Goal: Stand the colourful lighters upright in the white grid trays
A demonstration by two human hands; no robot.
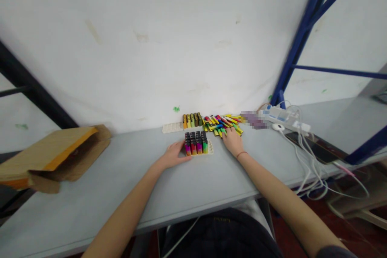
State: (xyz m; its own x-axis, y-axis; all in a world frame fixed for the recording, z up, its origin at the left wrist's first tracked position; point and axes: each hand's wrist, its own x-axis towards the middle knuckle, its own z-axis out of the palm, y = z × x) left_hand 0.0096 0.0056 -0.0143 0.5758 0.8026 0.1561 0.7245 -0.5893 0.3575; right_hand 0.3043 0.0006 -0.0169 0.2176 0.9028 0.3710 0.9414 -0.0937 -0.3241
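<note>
My left hand (pixel 174 155) grips the left end of a white holed tray (pixel 211 147), thumb along its front edge and fingers at its side. Upright lighters (pixel 196 144) with black tops and purple, red, orange and green bodies fill most of this tray, leaving holes bare at its right end. To the right, my right hand (pixel 232 142) reaches into a loose pile of colourful lighters (pixel 216 120). Its fingers are bent around a green lighter (pixel 223 130), partly hidden by the hand. Behind the tray, a second group of upright yellowish lighters (pixel 192 120) stands against the wall.
Another white holed tray (pixel 172 127) extends left of the back group. An opened cardboard box (pixel 51 157) lies at the left. On the right are a blurred purple item (pixel 255 119), a power strip (pixel 287 117), tangled white cables (pixel 305 161) and a dark flat device (pixel 314 148). Blue metal posts (pixel 298 36) rise there.
</note>
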